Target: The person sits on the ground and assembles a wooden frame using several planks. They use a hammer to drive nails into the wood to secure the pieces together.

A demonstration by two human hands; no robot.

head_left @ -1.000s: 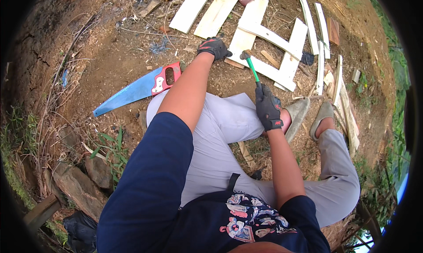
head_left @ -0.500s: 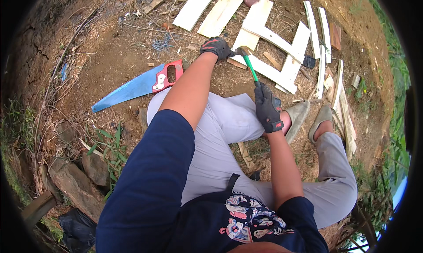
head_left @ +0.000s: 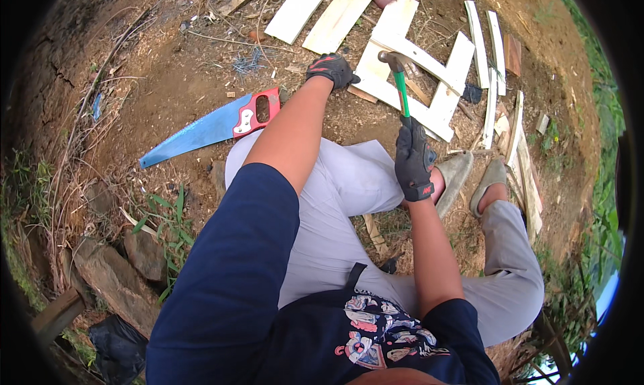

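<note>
At the near-left corner of a flat frame of pale wooden planks on brown earth, the black-and-red gloved left hand has its fingertips; whether they pinch anything, I cannot tell. The matching gloved right hand wraps a green-handled, metal-headed hammer, its head now swung rightward from those fingertips, apparently between taps.

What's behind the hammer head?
Pale boards, laid across one another on the dirt, show around the hammer head. Whatever is directly behind it is covered; can't tell if it touches wood.
</note>
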